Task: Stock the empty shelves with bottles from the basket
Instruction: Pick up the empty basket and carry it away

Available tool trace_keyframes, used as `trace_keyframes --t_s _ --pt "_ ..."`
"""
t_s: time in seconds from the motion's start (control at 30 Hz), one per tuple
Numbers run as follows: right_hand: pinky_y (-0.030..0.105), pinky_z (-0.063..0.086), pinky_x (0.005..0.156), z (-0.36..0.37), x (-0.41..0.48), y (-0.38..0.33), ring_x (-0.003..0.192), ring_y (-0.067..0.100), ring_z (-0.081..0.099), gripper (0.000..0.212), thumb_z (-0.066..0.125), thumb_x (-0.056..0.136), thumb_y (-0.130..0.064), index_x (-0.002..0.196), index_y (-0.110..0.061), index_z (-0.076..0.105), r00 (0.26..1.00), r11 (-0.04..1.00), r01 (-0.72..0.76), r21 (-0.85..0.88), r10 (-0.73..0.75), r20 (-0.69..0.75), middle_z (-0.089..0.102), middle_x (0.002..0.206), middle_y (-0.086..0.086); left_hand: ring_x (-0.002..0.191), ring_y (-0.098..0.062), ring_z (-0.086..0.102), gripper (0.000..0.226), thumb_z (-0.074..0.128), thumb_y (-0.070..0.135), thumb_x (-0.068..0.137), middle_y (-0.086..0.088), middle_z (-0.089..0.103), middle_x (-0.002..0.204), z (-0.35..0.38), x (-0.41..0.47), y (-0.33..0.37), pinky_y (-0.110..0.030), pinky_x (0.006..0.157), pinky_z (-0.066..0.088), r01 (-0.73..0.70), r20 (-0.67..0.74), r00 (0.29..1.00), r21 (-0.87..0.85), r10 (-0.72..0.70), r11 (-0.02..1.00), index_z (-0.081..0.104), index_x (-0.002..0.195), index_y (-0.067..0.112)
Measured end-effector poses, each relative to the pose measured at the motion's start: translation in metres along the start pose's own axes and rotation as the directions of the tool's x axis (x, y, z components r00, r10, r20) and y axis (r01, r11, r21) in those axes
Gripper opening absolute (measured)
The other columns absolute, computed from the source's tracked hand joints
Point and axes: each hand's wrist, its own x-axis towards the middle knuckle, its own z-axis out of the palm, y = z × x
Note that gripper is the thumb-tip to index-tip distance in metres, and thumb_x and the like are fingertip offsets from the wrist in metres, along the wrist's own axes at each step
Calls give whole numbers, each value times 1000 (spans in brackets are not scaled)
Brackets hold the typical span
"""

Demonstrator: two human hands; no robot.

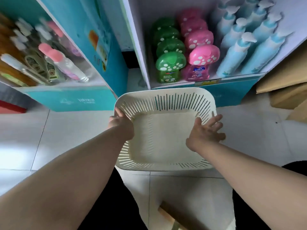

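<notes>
basket [166, 91]: no bottle inside | left hand [123, 124]: grips basket's left rim | right hand [206, 131]: fingers spread wide, holding nothing, by basket's right wall | bottles [203, 55]: upright on shelf [144, 39], just beyond basket's far rim | stocking seems finished

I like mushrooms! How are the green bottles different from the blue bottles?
The green bottles are short with round spotted caps; the blue bottles are tall and slim with white pump tops. Green ones stand left, blue ones right. Both sit in rows on the same shelf.

Cream slotted basket [166, 97]; white-spotted green bottles [169, 63], pink bottles [203, 55].
</notes>
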Motion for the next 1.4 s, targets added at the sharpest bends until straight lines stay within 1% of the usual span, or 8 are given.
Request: trace_keyframes --t_s 0.17,0.3,0.43,0.57,0.7,0.93,1.23,1.4 --pt "55 30 100 -1 1 -6 134 46 9 70 67 77 -36 130 -20 24 999 1000 21 17 -22 32 -21 145 34 118 -38 51 88 61 16 86 -23 32 135 4 -8 6 -41 93 47 109 6 994 -202 -110 973 1 150 7" --pt "49 35 98 -18 -10 4 125 40 29 65 67 79 -37 132 -23 33 997 985 69 157 -73 21 9 146 22 111 -42 52 79 60 10 86 -18 35 127 3 -32 -13 -46 90 47 151 58 989 -381 -140 912 12 148 20" --pt "48 34 99 -36 -38 16 122 36 34 60 69 77 -36 131 -30 44 996 964 83 252 -71 -55 23 141 12 111 -42 50 72 51 0 84 -19 39 130 3 -74 -46 -47 87 44 179 79 983 -611 -166 771 20 145 24" --pt "49 32 100 -71 -73 -4 123 34 34 57 68 76 -39 129 -34 47 993 969 115 217 -107 -49 26 139 9 125 -35 44 71 41 -2 85 -14 37 143 -6 -118 -88 -45 101 40 252 123 958 -789 -258 560 21 149 24" --pt "48 32 101 -109 -119 -44 126 33 32 57 67 77 -41 130 -35 47 976 960 216 178 -219 -1 24 142 7 130 -31 42 69 41 -1 85 -15 37 145 -36 -159 -147 -41 102 38 322 173 924 -835 -342 446 23 148 19" --pt "48 42 98 -168 -220 -144 125 34 30 59 66 79 -39 134 -31 45 927 918 357 170 -371 57 20 142 8 132 -32 39 73 44 -3 84 -16 36 145 -111 -224 -282 -41 104 36 370 196 878 -858 -437 357 20 150 18" --pt "40 40 101 -254 -349 -304 124 35 33 64 66 77 -39 136 -32 43 849 857 515 31 -515 117 24 139 13 124 -40 44 75 49 3 85 -24 44 135 -197 -264 -467 -41 97 38 436 207 830 -820 -517 372 16 151 16" --pt "39 41 98 -288 -400 -385 120 35 38 63 67 77 -41 135 -33 44 774 781 625 0 -620 129 28 134 13 123 -41 46 70 52 7 86 -22 47 134 -226 -264 -557 -43 100 39 488 222 765 -812 -604 320 20 148 18"
